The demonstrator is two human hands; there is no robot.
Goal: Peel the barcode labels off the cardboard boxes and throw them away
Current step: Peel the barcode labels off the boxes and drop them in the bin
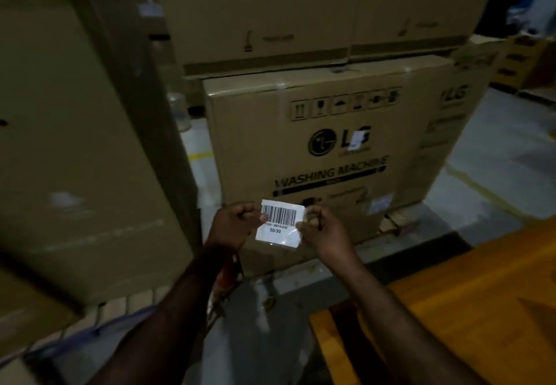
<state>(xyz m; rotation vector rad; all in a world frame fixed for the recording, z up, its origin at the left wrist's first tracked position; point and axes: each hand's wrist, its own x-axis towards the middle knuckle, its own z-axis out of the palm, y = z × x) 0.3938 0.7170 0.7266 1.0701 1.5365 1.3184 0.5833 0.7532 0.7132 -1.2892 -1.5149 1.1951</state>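
A white barcode label (280, 224) marked 50/39 hangs in the air in front of a brown washing machine box (325, 156). My left hand (233, 226) pinches its left edge and my right hand (323, 229) pinches its right edge, holding it flat between them. A smaller white sticker (358, 137) sits on the box's printed logo. Another pale label (381, 204) is stuck low on the box's right part.
Tall cardboard boxes (75, 131) stand close on the left, and more boxes (301, 8) are stacked above and behind. An orange-brown surface (469, 309) fills the lower right. Grey floor with yellow lines (481, 192) runs to the right.
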